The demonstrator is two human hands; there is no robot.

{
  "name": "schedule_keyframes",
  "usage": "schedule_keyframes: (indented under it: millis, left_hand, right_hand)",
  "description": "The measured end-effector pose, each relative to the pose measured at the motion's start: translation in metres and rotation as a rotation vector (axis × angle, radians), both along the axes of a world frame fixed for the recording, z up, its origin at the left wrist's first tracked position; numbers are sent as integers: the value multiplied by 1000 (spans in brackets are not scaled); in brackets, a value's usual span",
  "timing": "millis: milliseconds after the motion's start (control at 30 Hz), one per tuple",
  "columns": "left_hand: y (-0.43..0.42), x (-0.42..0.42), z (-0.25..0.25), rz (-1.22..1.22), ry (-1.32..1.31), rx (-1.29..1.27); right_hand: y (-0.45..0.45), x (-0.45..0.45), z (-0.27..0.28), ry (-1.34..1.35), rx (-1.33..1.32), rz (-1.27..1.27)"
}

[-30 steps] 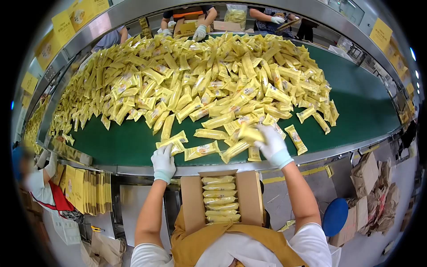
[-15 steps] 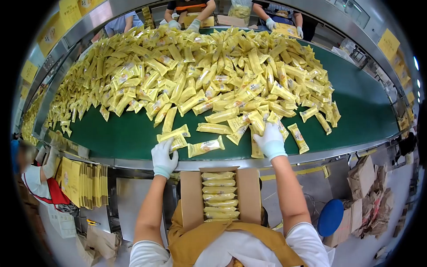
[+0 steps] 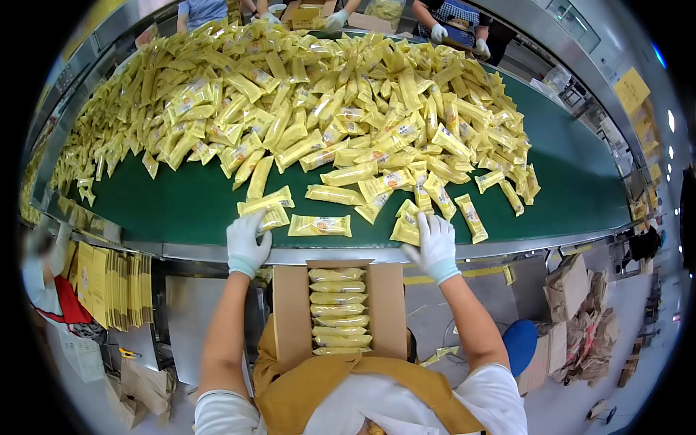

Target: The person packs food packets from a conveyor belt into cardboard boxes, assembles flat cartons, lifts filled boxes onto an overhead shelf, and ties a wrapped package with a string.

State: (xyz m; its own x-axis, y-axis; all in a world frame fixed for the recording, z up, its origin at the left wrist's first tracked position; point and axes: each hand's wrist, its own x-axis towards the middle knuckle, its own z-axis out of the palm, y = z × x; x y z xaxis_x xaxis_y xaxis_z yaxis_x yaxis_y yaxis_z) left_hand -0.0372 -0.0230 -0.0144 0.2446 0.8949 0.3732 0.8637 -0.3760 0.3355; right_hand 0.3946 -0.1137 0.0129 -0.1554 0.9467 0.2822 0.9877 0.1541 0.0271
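My left hand [image 3: 248, 245], in a white glove, rests at the belt's near edge, its fingers on a yellow packet [image 3: 267, 209]. My gloved right hand [image 3: 433, 246] touches another packet [image 3: 407, 226] at its left, with thumb and fingers apart. Between the hands a single packet [image 3: 320, 225] lies flat on the green belt [image 3: 181, 210]. Below them, against my body, an open cardboard box [image 3: 293, 312] holds a column of several yellow packets [image 3: 339, 299]. A large heap of packets [image 3: 326, 101] covers the belt's far part.
Gloved hands of co-workers [image 3: 336, 19] show across the belt. At the left, another person stands near a stack of folded yellow cartons [image 3: 109, 286]. A blue stool [image 3: 520, 346] and crumpled brown paper [image 3: 580, 304] are at the right. The belt has a metal edge [image 3: 326, 255].
My right hand has come down from the packets near the heap to the belt's near edge. My left hand stays on its packets. The whole view has shifted slightly.
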Motion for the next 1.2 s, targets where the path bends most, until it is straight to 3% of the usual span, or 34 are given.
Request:
schedule_keyframes:
  millis: [133, 233, 367, 400, 533, 567, 633, 700, 833, 1000, 1100, 1133, 1200]
  left_hand:
    - [-1, -1, 1, -6, -6, -2]
    - [-1, -2, -2, -8, -12, 12]
    - [0, -3, 0, -15, -21, -1]
    - [-1, -3, 3, -11, -10, -39]
    - [0, -4, 0, -32, -13, -15]
    - [0, -5, 0, -41, -13, -6]
    - [1, -6, 3, -50, -14, -14]
    - [1, -7, 4, -48, -21, -51]
    - [0, -9, 3, -41, -11, -45]
    - [3, -11, 2, -64, -22, -43]
    - [5, -13, -1, -69, -8, -56]
    - [4, -15, -2, -71, -3, -56]
    - [4, -16, -2, -74, 5, -47]
  right_hand:
    - [-5, 2, -10, -18, 42, -53]
    - [9, -4, 28, 42, -428, -251]
    - [15, 10, 37, -30, -451, -162]
    - [13, 20, 36, 23, -294, -168]
    - [30, 106, 29, 521, -217, -534]
    - [35, 119, 40, 554, -263, -625]
    - [47, 173, -7, 721, -410, -682]
    - [35, 156, -1, 839, -420, -619]
    - [16, 104, 28, 291, -478, -589]
    - [-15, 107, 15, -146, -41, -352]
    - [-14, 117, 19, 149, -167, -495]
    - [-16, 112, 21, 143, -295, -518]
    - [-18, 115, 2, 46, -302, -538]
